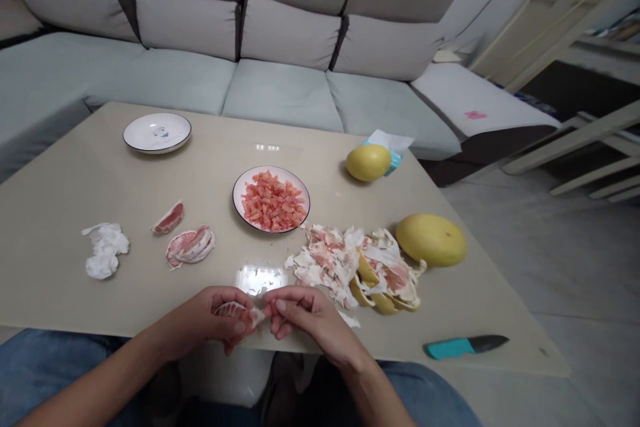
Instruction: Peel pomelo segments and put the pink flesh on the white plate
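A beige worktop (65, 227) stands before a grey sofa (280, 93), with a heap of torn peel (350, 267) right of centre near the front edge. Beyond the heap sit a large pomelo (431, 240) and, toward the far right corner, a smaller pomelo (368, 162). A knife (467, 345) lies by the front right edge, its teal handle toward the middle. A middle plate (237, 195) holds a mound of pink pulp (273, 201), and a far plate (157, 127) sits toward the far left corner. Two peeled segments (190, 246) and a crumpled tissue (105, 250) lie left of centre. The main risk seems to be the work happening right at the front edge: if the membrane tears suddenly, the pink segment (233, 312) could slip from the fingers and drop over that edge onto the jeans (415, 397) or the floor. Hard squeezing could also crush the pulp and release juice. The segment lies within the curled left hand (203, 320), its fingers wrapped around it, while the right hand (305, 320) pinches its torn end between thumb and fingers, the two hands nearly touching.
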The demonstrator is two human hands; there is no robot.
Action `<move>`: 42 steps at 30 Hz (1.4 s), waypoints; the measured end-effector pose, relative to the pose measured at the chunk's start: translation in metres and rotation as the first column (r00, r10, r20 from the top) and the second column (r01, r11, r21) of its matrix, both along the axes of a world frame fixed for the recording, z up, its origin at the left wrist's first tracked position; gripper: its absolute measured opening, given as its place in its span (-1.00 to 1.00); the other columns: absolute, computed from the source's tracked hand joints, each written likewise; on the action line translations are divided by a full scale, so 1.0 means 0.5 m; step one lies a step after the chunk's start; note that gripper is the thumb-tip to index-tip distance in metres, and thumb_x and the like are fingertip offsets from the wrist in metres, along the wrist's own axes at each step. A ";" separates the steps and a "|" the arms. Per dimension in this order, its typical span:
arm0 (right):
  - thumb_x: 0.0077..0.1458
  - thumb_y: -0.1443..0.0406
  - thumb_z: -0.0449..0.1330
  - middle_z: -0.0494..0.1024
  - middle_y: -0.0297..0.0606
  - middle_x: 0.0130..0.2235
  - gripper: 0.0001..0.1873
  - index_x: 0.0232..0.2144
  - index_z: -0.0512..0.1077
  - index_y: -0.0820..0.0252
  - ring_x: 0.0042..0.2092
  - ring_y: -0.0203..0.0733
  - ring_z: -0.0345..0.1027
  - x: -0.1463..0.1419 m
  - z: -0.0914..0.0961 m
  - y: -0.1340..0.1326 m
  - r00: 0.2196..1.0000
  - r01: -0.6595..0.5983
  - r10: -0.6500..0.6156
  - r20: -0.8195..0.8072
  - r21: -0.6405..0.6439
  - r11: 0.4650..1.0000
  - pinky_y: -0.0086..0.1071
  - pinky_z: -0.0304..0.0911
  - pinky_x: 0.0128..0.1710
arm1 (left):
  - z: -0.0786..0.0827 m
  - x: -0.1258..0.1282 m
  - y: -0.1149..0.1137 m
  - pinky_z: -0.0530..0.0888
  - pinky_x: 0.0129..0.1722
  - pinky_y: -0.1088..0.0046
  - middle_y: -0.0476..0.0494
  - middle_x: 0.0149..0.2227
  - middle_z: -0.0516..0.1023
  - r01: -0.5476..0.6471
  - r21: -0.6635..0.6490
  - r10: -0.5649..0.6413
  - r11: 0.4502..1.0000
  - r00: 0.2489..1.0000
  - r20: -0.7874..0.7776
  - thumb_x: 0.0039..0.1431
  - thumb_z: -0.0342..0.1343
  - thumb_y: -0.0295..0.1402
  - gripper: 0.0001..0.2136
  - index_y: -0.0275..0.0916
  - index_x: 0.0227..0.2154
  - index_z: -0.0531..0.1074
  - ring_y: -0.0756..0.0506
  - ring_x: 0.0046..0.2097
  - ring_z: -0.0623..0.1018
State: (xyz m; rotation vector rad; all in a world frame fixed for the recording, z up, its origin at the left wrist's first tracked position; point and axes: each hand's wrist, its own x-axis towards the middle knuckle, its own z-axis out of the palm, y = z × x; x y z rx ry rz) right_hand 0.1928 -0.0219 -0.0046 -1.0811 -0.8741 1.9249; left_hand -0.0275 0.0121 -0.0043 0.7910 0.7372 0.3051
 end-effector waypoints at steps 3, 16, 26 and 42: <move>0.01 0.13 0.33 0.61 -0.18 -0.29 -0.66 -0.21 0.57 0.23 -0.39 -0.30 0.49 0.003 -0.001 0.002 1.000 0.002 -0.002 0.001 0.014 1.000 -0.43 0.40 -0.37 | -0.004 0.000 0.002 0.33 -0.47 0.51 -0.01 -0.46 0.43 -0.032 0.004 0.032 0.999 0.999 -0.010 -0.06 0.33 -0.30 -0.71 -0.29 -0.26 0.48 0.03 -0.44 0.34; 0.06 0.21 0.24 0.62 -0.18 -0.25 -0.75 -0.21 0.55 0.17 -0.32 -0.18 0.49 0.046 0.035 0.110 0.751 0.062 -0.396 0.528 0.540 0.839 -0.31 0.43 -0.30 | 0.009 -0.008 0.014 0.40 -0.26 0.51 -0.03 -0.33 0.45 -0.215 -0.030 0.213 0.976 0.975 -0.060 -0.01 0.33 -0.31 -0.69 -0.20 -0.16 0.52 0.02 -0.30 0.40; 0.06 0.38 0.10 0.53 -0.13 -0.01 -0.66 -0.11 0.53 0.14 -0.03 -0.05 0.43 0.054 0.035 0.252 0.523 -0.100 -0.622 0.582 0.767 0.634 -0.16 0.35 -0.02 | -0.002 -0.028 0.018 0.42 -0.22 0.46 -0.08 -0.24 0.52 -0.269 -0.032 0.268 0.963 0.963 -0.043 -0.04 0.35 -0.33 -0.69 -0.18 -0.17 0.53 -0.02 -0.25 0.45; 0.15 0.32 0.19 0.58 -0.21 -0.27 -0.80 -0.18 0.55 0.02 -0.22 -0.13 0.44 -0.035 0.046 0.010 0.749 -0.271 -0.287 0.597 0.671 0.690 -0.31 0.33 -0.22 | -0.014 0.004 -0.012 0.38 -0.34 0.43 -0.02 -0.41 0.51 -0.182 0.126 0.171 0.975 0.981 0.088 -0.05 0.34 -0.38 -0.69 -0.24 -0.21 0.45 -0.02 -0.37 0.43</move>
